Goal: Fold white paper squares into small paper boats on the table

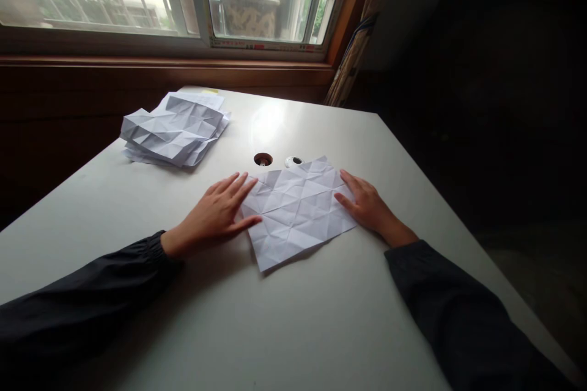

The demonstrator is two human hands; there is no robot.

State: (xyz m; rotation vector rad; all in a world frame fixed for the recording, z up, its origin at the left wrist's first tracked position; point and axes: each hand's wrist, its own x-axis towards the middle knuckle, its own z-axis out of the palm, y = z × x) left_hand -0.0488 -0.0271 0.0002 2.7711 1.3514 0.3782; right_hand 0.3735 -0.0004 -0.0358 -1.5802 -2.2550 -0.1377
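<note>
Stack of creased paper [172, 131]: a loose, crumpled heap of white sheets on the counter [321, 324], well to the left of the open creased sheet [298, 214] and farther from the person.

Left hand [213, 214]: palm down on the counter at the sheet's left edge. The fingers [232, 186] are spread and released, with the thumb lying over the paper's edge, gripping nothing.

Round hole [263, 159]: set in the counter, just beyond the sheet's far edge.

White ring [293, 161]: just beside the hole, partly behind the sheet; what it is, I cannot tell.

Creased sheet: lying open between both hands, marked with a grid of diagonal folds, one corner toward the person.

Right hand [369, 204]: at the sheet's right edge, fingertips [343, 195] resting lightly on the paper, unclenched.

Step in hand: both hands rest flat at the opened sheet's sides; no fold is being made.
</note>
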